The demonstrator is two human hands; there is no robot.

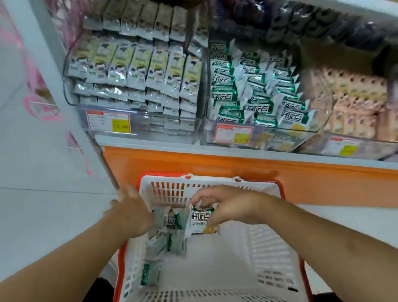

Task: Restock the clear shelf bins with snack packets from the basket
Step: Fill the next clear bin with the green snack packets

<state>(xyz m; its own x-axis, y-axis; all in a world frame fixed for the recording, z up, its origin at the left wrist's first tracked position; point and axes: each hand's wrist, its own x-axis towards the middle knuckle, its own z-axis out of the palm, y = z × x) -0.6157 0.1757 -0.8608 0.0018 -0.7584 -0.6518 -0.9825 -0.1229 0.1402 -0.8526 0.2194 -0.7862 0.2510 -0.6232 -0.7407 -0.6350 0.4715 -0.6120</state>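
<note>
From the head camera, a white basket [262,253] with an orange rim stands on the floor below the shelf. The right hand [231,207] is inside the basket and pinches a green and white snack packet [200,219] between thumb and fingers, holding it above the basket floor. The left hand [131,213] is blurred at the basket's left wall, its fingers spread; I cannot tell if it holds anything. More packets [163,240] lie along the left side of the basket. On the shelf above, a clear bin [311,126] holds the same green packets, and beside it on the left another bin [77,89] holds yellow and white packets.
</note>
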